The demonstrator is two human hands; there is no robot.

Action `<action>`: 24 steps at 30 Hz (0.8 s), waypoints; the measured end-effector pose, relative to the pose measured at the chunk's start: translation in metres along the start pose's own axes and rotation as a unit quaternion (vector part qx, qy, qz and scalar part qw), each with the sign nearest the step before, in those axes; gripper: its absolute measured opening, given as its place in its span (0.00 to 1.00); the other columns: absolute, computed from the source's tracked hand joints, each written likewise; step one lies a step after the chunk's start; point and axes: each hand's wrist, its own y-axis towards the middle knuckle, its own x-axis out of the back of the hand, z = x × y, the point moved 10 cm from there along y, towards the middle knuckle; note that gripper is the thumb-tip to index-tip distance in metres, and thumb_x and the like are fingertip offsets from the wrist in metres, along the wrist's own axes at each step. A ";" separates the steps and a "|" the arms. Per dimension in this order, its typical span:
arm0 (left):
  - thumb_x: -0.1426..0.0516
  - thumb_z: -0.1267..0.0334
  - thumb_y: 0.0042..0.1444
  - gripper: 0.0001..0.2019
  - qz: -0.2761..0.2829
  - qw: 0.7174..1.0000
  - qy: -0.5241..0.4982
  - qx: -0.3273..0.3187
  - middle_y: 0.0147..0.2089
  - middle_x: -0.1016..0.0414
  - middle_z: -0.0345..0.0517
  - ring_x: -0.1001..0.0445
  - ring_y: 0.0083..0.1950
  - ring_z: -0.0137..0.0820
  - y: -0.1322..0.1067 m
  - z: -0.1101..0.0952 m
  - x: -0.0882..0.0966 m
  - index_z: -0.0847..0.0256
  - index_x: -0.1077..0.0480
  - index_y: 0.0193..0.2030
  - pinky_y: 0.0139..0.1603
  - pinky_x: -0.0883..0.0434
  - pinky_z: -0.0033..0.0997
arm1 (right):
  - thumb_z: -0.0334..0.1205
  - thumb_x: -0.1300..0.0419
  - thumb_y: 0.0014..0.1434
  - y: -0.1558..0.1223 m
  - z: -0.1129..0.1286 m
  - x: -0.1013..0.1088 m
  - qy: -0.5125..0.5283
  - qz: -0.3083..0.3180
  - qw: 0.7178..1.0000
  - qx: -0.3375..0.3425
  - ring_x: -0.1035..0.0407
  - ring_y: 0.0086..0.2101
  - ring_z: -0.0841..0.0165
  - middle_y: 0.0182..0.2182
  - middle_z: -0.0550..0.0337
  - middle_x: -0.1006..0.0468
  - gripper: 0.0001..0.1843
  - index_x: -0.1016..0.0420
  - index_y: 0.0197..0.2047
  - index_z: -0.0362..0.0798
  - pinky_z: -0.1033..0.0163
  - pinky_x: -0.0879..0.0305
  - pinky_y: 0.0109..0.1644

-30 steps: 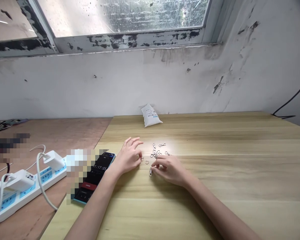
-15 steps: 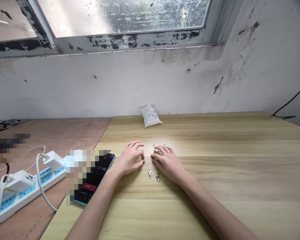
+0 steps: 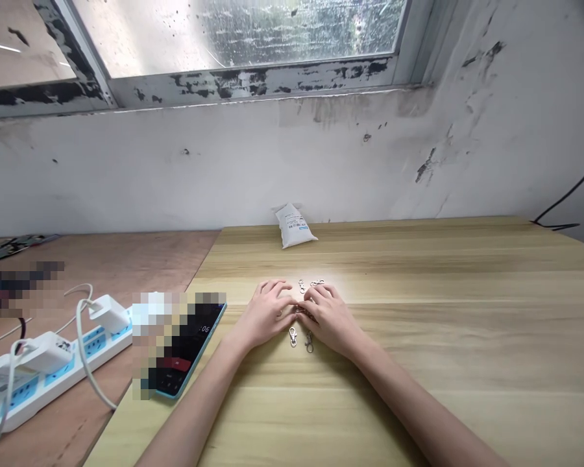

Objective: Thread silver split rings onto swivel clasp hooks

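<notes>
My left hand [image 3: 271, 312] is closed in a pinch, thumb and index finger together; what lies between them is too small to make out. Its fingertips meet those of my right hand [image 3: 327, 318], which pinches a small silver lobster clasp [image 3: 300, 310], mostly covered by the fingers. Just below the hands, two swivel lobster clasps lie apart on the wood: one on the left [image 3: 292, 337] and one on the right [image 3: 309, 342]. Beyond the fingers are another upright clasp [image 3: 301, 286] and a few more clasps [image 3: 317, 283], partly hidden by my right hand.
A white labelled packet [image 3: 296, 227] lies by the wall at the back of the wooden table [image 3: 442, 311]. Left of my forearm lies a phone [image 3: 185, 360], partly pixelated. A white power strip [image 3: 61, 373] with plugged chargers and cables runs along the lower-left surface.
My left hand has moved right until its fingertips touch the right hand's. My right hand's fingers have drawn together, leaving the clasps behind it more visible. The view has shifted slightly.
</notes>
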 end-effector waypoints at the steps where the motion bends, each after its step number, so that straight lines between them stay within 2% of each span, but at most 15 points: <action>1: 0.43 0.60 0.60 0.09 -0.008 1.000 0.004 -0.002 0.57 0.29 0.49 0.38 0.63 0.43 0.001 -0.002 -0.001 0.53 0.25 0.46 0.63 0.39 0.51 | 0.39 0.42 0.64 -0.001 -0.002 0.001 0.013 0.004 1.000 -0.006 0.33 0.44 0.61 0.39 0.54 0.24 0.08 0.21 0.41 0.50 0.53 0.41 0.54; 8: 0.42 0.61 0.60 0.06 -0.024 1.000 0.019 0.001 0.54 0.27 0.47 0.37 0.62 0.43 0.005 -0.008 -0.006 0.55 0.23 0.36 0.62 0.39 0.50 | 0.35 0.41 0.62 -0.007 -0.016 0.006 0.062 0.038 0.997 -0.014 0.33 0.41 0.64 0.36 0.56 0.25 0.06 0.21 0.39 0.50 0.57 0.38 0.46; 13: 0.41 0.58 0.60 0.07 -0.034 0.999 0.009 0.019 0.55 0.28 0.47 0.36 0.61 0.43 0.005 -0.011 -0.009 0.55 0.24 0.39 0.60 0.39 0.50 | 0.31 0.42 0.62 -0.008 -0.023 -0.001 0.077 0.032 0.996 -0.022 0.33 0.40 0.64 0.36 0.56 0.25 0.08 0.21 0.39 0.50 0.58 0.38 0.44; 16: 0.43 0.60 0.61 0.06 -0.034 0.999 0.005 0.033 0.55 0.29 0.48 0.37 0.61 0.42 0.005 -0.012 -0.012 0.56 0.25 0.39 0.60 0.38 0.49 | 0.30 0.42 0.61 -0.007 -0.021 -0.006 0.101 0.030 0.994 -0.019 0.32 0.40 0.63 0.37 0.55 0.25 0.09 0.22 0.42 0.49 0.59 0.36 0.44; 24: 0.41 0.67 0.55 0.01 -0.018 0.995 -0.064 0.079 0.54 0.29 0.48 0.35 0.60 0.41 0.004 0.002 -0.017 0.58 0.27 0.33 0.59 0.37 0.47 | 0.29 0.43 0.62 -0.010 -0.029 -0.005 0.100 0.019 0.994 -0.028 0.32 0.40 0.63 0.38 0.55 0.24 0.10 0.23 0.43 0.48 0.59 0.36 0.44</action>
